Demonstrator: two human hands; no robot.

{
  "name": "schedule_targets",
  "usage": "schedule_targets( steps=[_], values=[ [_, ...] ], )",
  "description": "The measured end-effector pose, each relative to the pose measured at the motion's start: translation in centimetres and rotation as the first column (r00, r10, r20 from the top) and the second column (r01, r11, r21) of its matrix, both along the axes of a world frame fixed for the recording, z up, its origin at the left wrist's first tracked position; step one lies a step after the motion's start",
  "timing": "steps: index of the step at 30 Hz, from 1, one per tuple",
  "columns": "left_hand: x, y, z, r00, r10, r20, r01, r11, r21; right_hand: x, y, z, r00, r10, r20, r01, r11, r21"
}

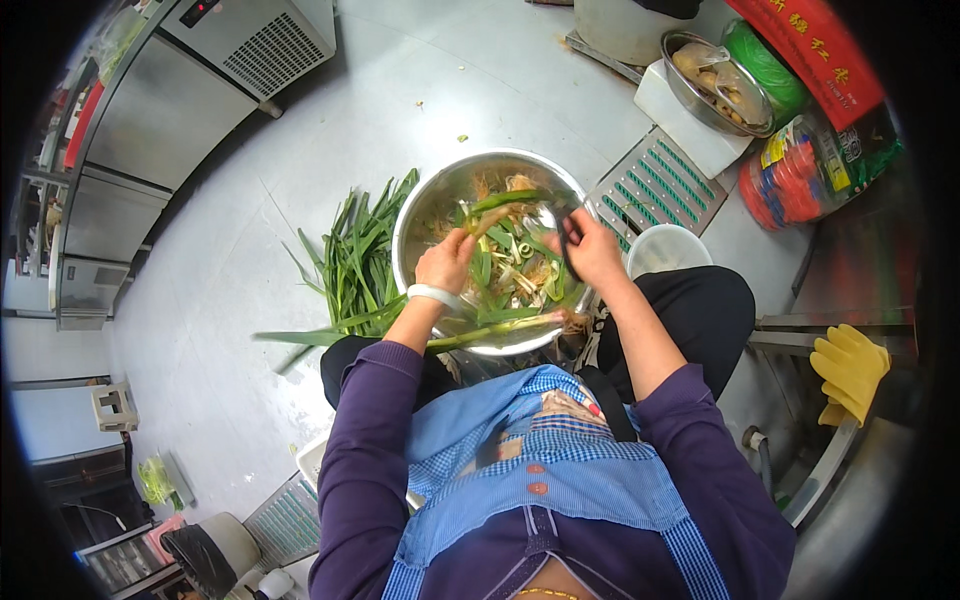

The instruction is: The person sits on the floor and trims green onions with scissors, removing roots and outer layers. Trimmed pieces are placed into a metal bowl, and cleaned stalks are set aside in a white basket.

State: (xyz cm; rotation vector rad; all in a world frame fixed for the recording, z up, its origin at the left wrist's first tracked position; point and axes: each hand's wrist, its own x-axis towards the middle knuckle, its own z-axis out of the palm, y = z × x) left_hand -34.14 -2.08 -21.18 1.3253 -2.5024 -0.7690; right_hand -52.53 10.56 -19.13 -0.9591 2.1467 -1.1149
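Note:
My left hand (445, 262), with a white bangle on its wrist, pinches a bent green leek or green-garlic piece (506, 199) above a wide steel basin (405, 214). In my right hand (596, 251) is a black-handled tool (568, 255), apparently scissors; motion blurs its working end. Cut leaves, pale stalk pieces and stringy roots (517, 262) lie in the basin. Across its near rim rests a long whole stalk (495, 332), roots to the right and leaves to the left. A heap of long green leaves (364, 251) lies on the floor left of the basin.
A white bucket (669, 249) stands by my right knee, near a slotted drain grate (660, 187). Beyond are a steel bowl of bagged produce (716, 82) and a clear red-lidded container (787, 176). Yellow gloves (850, 371) hang at right; steel cabinets (172, 112) line the left.

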Motion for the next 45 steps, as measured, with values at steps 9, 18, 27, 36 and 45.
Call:
schedule_targets(
  steps=[9,18,27,36,45],
  values=[
    [1.4,-1.6,-1.2,0.884,0.327,-0.335,-0.041,0.767,0.641,1.8,-0.1,-1.3,0.940,0.338,0.034,-0.331,0.885,0.327],
    [1.3,-1.0,-1.8,0.900,0.266,-0.344,0.017,0.769,0.639,1.6,-0.4,-1.8,0.929,0.352,0.110,-0.369,0.873,0.319],
    [1.4,-1.1,-2.1,0.927,0.153,-0.342,0.112,0.759,0.642,1.1,-0.2,-1.9,0.911,0.410,0.037,-0.400,0.859,0.320],
    [2.0,-1.1,-2.2,0.958,0.072,-0.278,0.122,0.776,0.619,1.2,0.6,-1.6,0.923,0.378,-0.068,-0.346,0.895,0.280],
    [2.3,-1.3,-2.1,0.969,0.014,-0.245,0.144,0.778,0.612,1.2,0.6,-2.8,0.941,0.272,0.203,-0.325,0.893,0.311]
  ],
)
